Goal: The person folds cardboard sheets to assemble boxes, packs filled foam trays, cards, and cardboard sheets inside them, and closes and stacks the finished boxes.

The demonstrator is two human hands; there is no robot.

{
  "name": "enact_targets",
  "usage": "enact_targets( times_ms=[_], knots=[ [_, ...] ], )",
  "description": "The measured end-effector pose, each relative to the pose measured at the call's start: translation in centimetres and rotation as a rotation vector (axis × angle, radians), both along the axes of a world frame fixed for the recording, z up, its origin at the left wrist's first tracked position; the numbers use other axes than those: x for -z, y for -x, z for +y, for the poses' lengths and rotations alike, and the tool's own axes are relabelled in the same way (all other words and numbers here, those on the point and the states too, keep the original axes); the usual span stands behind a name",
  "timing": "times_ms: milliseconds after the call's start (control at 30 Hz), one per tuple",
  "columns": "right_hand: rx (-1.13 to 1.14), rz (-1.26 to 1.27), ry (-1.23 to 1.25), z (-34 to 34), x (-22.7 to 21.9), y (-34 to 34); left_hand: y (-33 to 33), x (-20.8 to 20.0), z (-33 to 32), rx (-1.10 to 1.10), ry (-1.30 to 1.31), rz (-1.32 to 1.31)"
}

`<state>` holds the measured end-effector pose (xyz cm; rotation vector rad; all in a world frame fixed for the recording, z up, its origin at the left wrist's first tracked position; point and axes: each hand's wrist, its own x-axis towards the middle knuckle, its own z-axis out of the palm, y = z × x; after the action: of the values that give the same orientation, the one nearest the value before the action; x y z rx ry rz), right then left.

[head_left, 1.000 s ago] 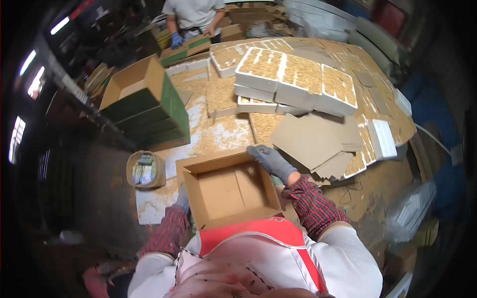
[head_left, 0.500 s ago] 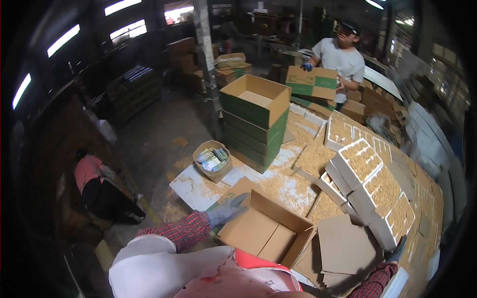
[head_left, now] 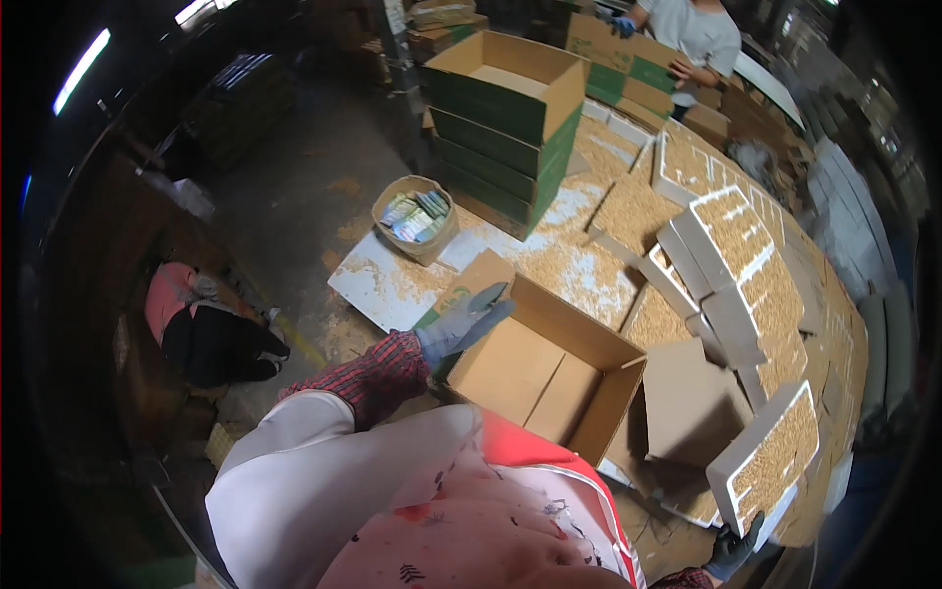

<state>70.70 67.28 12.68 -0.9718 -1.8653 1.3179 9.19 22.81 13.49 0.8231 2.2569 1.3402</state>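
1. A gloved left hand, fingers extended, reaches over the left edge of an open cardboard carton at center frame.
2. At lower right, the gloved right hand grips the near end of a tilted white foam tray filled with tan pieces.
3. Gray-brown cardboard sheets lie between carton and tray.
4. Green-sided boxes stand stacked at top center, near a round bin of packets.
5. Upper right, a co-worker in white holds green-and-tan cardboard.
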Motion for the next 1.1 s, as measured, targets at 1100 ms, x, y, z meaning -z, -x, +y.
enact_targets(
  times_ms=[1100],
  knots=[
    [-0.465, -1.458, -1.374, -25.6, -1.2, 47.8, 1.3, -7.3, 3.7, 0.358, 0.219, 0.87]
  ],
)
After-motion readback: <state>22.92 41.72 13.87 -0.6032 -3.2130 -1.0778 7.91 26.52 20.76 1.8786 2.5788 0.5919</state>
